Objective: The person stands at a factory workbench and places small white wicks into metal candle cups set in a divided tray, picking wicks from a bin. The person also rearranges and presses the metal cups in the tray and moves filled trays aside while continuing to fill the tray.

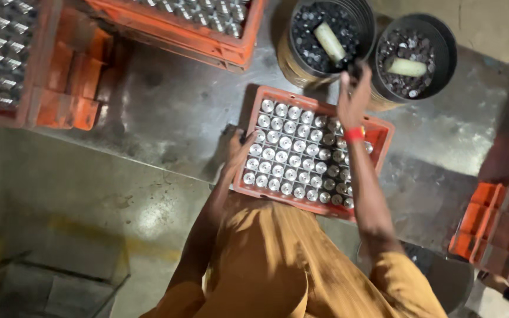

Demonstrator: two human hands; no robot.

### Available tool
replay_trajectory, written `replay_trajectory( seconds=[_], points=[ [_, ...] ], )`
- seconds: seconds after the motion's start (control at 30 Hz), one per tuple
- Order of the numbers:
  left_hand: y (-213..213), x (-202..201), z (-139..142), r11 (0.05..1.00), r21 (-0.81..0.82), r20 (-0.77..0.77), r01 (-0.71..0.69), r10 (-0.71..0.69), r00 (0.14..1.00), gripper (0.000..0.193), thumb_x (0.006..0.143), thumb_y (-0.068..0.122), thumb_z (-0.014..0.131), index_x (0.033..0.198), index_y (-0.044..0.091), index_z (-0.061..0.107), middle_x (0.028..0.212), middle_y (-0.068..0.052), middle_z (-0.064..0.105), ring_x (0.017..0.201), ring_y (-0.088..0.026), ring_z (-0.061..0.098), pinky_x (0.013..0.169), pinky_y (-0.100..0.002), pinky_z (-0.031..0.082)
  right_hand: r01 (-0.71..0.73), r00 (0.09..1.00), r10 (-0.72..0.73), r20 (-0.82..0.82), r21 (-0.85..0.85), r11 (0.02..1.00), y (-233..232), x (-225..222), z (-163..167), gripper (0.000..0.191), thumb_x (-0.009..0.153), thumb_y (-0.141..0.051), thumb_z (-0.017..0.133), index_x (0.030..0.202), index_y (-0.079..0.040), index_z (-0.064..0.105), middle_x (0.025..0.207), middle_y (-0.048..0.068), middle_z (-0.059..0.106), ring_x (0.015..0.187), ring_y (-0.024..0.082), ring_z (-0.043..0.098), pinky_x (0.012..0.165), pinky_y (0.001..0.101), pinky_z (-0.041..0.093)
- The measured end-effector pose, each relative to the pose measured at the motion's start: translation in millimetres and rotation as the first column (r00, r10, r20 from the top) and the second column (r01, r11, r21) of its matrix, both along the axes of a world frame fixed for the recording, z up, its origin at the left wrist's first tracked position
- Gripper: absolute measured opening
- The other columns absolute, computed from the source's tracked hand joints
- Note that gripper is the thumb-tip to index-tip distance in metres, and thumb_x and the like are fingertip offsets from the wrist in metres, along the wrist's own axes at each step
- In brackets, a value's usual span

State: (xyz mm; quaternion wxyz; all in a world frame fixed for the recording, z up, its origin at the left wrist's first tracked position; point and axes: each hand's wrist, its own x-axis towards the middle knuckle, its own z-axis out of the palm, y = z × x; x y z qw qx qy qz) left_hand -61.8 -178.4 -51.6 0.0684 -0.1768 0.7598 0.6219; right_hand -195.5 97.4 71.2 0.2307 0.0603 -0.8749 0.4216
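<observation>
An orange plastic crate [382,131] sits on the floor in front of me, packed with rows of shiny metal cylinders [285,154] standing upright. My left hand [240,147] rests on the crate's left rim, fingers curled over the edge. My right hand [353,97], with a red band at the wrist, reaches past the crate's far edge toward two round black buckets. It seems to pinch something small and dark, but I cannot make out what. The left bucket [367,23] and right bucket [446,50] hold small dark metal parts, each with a pale scoop-like cylinder lying on top.
More orange crates of metal cylinders stand at the top left [36,88] and top centre [231,50]. Stacked empty orange crates [496,227] stand at the right. A wire frame [54,277] lies at the bottom left. The floor is stained concrete.
</observation>
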Motion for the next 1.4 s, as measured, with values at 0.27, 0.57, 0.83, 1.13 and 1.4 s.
replay_trajectory(
  seconds=[0.27, 0.57, 0.83, 1.13, 1.4],
  points=[
    [-2.5, -1.1, 17.7, 0.996, -0.093, 0.082, 0.009, -0.001, 0.997, 0.081, 0.084, 0.059, 0.071, 0.138, 0.000, 0.058, 0.124, -0.030, 0.068, 0.117, -0.043, 0.067, 0.099, -0.046, 0.052, -0.437, 0.814, 0.138, 0.564, 0.440, 0.784, -73.4, -111.9, 25.0, 0.040, 0.112, -0.036, 0.052, 0.137, -0.004, 0.059, 0.129, 0.029, 0.062, 0.120, 0.047, 0.060, 0.104, 0.0519, 0.046],
    [-5.6, 7.4, 21.0, 0.951, -0.309, 0.057, -0.033, 0.053, 0.997, 0.059, 0.091, 0.062, 0.061, 0.127, 0.015, 0.061, 0.093, -0.025, 0.074, 0.090, -0.048, 0.071, 0.079, -0.057, 0.053, -0.309, 0.868, 0.095, 0.487, 0.380, 0.872, -75.2, -110.6, 16.0, 0.033, 0.102, -0.032, 0.060, 0.126, -0.009, 0.067, 0.107, 0.033, 0.067, 0.103, 0.052, 0.062, 0.089, 0.0566, 0.048],
    [-36.9, 62.6, -5.4, 0.916, -0.059, -0.198, -0.396, 0.378, 0.904, 0.024, 0.102, 0.026, 0.066, 0.120, 0.009, 0.063, 0.096, -0.011, 0.075, 0.083, -0.020, 0.072, 0.067, -0.035, 0.058, -0.308, 0.930, 0.203, 0.306, 0.350, 0.885, -58.1, -121.6, -7.8, 0.029, 0.097, -0.026, 0.066, 0.115, -0.004, 0.072, 0.104, 0.031, 0.071, 0.098, 0.050, 0.066, 0.090, 0.0536, 0.052],
    [-76.1, 116.9, -13.5, 0.839, 0.277, 0.007, -0.468, 0.485, 0.875, 0.018, 0.099, 0.019, 0.061, 0.114, 0.010, 0.060, 0.087, -0.002, 0.067, 0.069, -0.012, 0.064, 0.055, -0.026, 0.047, -0.323, 0.903, 0.152, 0.402, 0.402, 0.857, -57.9, -118.2, -9.8, 0.036, 0.095, -0.029, 0.064, 0.124, -0.008, 0.069, 0.113, 0.032, 0.068, 0.104, 0.047, 0.066, 0.093, 0.0512, 0.050],
    [-73.6, 128.5, -10.4, 0.838, 0.324, -0.043, -0.440, 0.477, 0.878, 0.019, 0.102, 0.021, 0.059, 0.116, 0.008, 0.060, 0.089, -0.004, 0.067, 0.070, -0.014, 0.064, 0.061, -0.027, 0.049, -0.418, 0.811, 0.110, 0.575, 0.437, 0.797, -58.4, -120.9, -10.0, 0.045, 0.099, -0.042, 0.064, 0.129, -0.009, 0.067, 0.109, 0.032, 0.067, 0.104, 0.050, 0.064, 0.090, 0.0538, 0.048]
  ],
)
